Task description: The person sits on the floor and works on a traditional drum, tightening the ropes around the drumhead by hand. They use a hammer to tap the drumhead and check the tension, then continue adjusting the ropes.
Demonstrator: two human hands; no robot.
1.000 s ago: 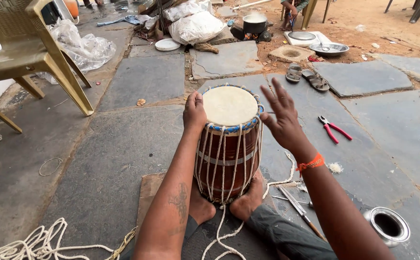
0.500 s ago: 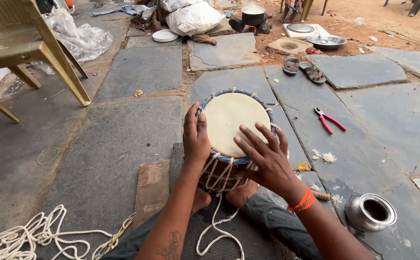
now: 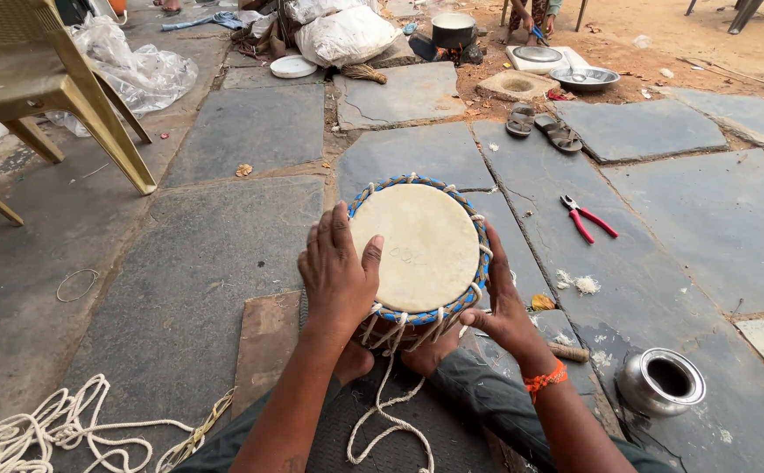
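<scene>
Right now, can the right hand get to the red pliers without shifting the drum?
Probably not. The right hand grips the drum, which seems braced by both hands; the red pliers lie apart on bare stone, nothing between.

Single view only, worn at head height, tilted steeply down and forward over own lap. Closest, near bottom centre: round pale-skinned drum with blue-laced rim [image 3: 417,250], flanked by left hand [image 3: 338,276] and right hand [image 3: 506,311]. Farther up the frame: grey stone-slab paving [image 3: 250,131], tan plastic chair [image 3: 40,79] upper left, sandy ground beyond.
</scene>
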